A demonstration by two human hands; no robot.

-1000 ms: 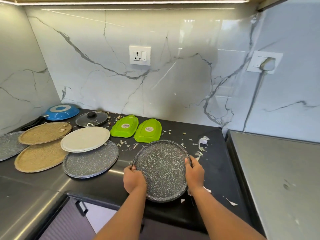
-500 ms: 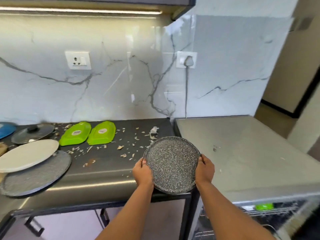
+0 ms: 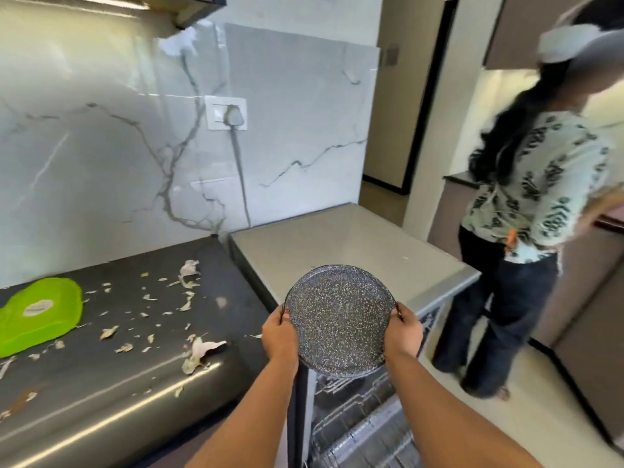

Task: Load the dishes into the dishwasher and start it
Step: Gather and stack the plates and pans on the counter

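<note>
I hold a round dark speckled plate [image 3: 337, 319] in the air with both hands, tilted with its face toward me. My left hand [image 3: 278, 336] grips its left rim and my right hand [image 3: 405, 332] grips its right rim. The plate hangs above the open dishwasher [image 3: 337, 244], whose grey top lies behind the plate. Below it, the pulled-out wire rack [image 3: 364, 434] shows between my forearms. A lime green dish [image 3: 40, 315] lies on the dark counter [image 3: 141, 393] at the far left.
Dry vegetable peel scraps [image 3: 199, 352] litter the dark counter. Another person [image 3: 520, 231] stands close at the right, beside the dishwasher's far corner, back turned. A wall socket with a plug [image 3: 226, 113] sits on the marble backsplash. A doorway opens behind.
My view has swung right, away from the other plates. Both hands carried the speckled plate off the counter and over the open dishwasher. A person has come into view at the right.
</note>
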